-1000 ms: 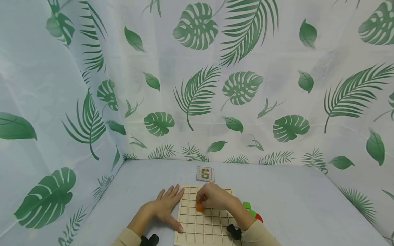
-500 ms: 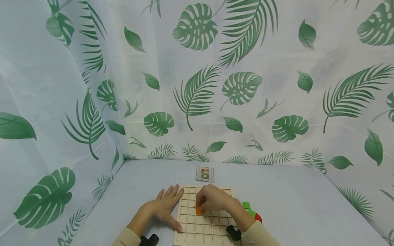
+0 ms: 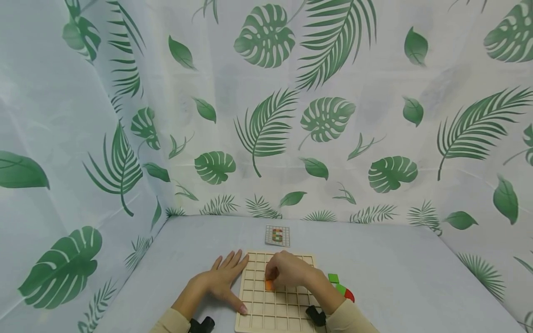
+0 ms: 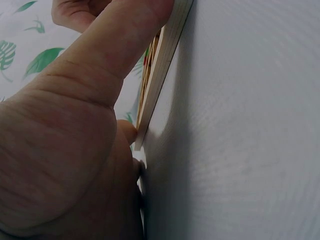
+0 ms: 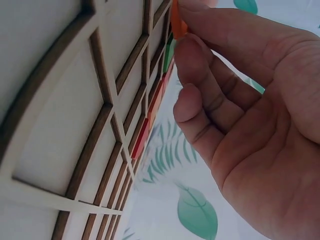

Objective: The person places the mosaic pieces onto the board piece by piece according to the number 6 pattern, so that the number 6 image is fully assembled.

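A pale wooden grid board lies on the table in front of me. My right hand is over its upper middle and pinches an orange square block at one of the cells. In the right wrist view, thumb and fingertips meet at the orange block, close against the grid. Beyond it, green and red pieces sit in cells, mostly hidden from the head view by the hand. My left hand lies spread at the board's left edge, its thumb and fingertips at the rim.
Behind the board lies a small card printed with a coloured figure on a grid. Loose green and red pieces lie right of the board, beside my right forearm. Leaf-patterned cloth walls surround the table.
My right hand has shifted slightly toward me with the orange block, which now lines up with a cell. The left hand has stayed in place.
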Available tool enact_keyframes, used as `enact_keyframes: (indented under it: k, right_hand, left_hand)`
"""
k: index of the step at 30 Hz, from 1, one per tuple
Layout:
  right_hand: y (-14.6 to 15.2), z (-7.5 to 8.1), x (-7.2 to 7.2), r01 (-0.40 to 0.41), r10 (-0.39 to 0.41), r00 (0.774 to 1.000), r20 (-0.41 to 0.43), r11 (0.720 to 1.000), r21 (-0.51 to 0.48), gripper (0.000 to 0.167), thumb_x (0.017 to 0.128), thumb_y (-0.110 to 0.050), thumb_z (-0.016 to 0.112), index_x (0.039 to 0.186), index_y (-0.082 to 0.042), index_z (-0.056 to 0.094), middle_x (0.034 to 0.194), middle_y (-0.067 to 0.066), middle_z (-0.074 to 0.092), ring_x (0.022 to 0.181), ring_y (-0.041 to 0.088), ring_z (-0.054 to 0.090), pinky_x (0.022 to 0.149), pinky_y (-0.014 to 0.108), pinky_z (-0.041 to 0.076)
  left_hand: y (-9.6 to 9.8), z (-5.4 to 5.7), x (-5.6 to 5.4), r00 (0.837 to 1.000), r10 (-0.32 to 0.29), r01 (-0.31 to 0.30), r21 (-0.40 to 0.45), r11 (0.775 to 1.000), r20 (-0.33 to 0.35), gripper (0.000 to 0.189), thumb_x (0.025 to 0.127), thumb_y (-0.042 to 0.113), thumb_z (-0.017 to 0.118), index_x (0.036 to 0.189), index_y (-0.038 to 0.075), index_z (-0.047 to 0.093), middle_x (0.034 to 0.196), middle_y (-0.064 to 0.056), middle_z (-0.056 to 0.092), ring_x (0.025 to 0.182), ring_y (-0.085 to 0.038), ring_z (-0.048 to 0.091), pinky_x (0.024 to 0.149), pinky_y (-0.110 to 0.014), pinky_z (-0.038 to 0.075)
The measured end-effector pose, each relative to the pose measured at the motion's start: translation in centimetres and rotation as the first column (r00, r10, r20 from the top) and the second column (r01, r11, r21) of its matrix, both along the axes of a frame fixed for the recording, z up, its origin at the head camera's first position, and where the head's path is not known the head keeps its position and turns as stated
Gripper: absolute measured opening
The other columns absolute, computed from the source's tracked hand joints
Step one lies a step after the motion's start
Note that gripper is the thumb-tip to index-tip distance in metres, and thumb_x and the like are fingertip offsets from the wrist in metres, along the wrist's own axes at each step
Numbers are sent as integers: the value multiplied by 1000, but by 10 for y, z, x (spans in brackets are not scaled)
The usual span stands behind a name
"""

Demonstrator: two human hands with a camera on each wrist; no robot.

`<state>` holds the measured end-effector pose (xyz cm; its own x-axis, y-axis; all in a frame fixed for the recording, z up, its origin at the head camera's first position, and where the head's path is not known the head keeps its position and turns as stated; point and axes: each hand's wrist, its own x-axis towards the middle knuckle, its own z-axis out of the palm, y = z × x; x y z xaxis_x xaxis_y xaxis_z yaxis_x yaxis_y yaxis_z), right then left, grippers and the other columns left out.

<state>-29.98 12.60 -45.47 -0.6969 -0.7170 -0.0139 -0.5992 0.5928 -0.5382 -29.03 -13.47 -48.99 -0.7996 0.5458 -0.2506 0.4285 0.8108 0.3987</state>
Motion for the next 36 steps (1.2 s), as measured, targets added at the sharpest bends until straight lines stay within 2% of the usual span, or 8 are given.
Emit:
enact_keyframes:
  k: [25, 31, 36]
  right_hand:
    - [-1, 4, 4, -11, 11, 1000, -17, 1000, 25, 15, 78, -1, 89, 87, -12, 84, 85, -7, 77, 68, -2, 60, 65, 18, 53]
    - [5, 6, 4, -32, 32, 999, -11, 999, -4, 15, 79, -3, 88, 91, -10, 84, 88, -4, 78, 69, -1, 61, 65, 18, 54]
    - [10, 6, 0, 5, -6, 999, -34, 1000, -27, 24, 80, -9, 89, 104, -7, 82, 93, 1, 80, 71, -2, 62, 66, 19, 54]
  left_hand:
    - [-2, -2, -2, 1000, 4, -5, 12, 1000, 7, 141, 66, 79, 82, 169, 19, 7, 176, -14, -2, 163, -37, -3, 129, -64, -1]
    - [-2, -3, -2, 1000, 4, -4, 16, 1000, 9, 142, 65, 79, 83, 169, 19, 7, 176, -14, -2, 163, -37, -3, 129, -64, -2]
    - [-2, -4, -2, 1000, 10, -10, 4, 1000, 7, 142, 65, 80, 82, 169, 20, 7, 177, -13, -2, 163, -37, -3, 129, -64, -2]
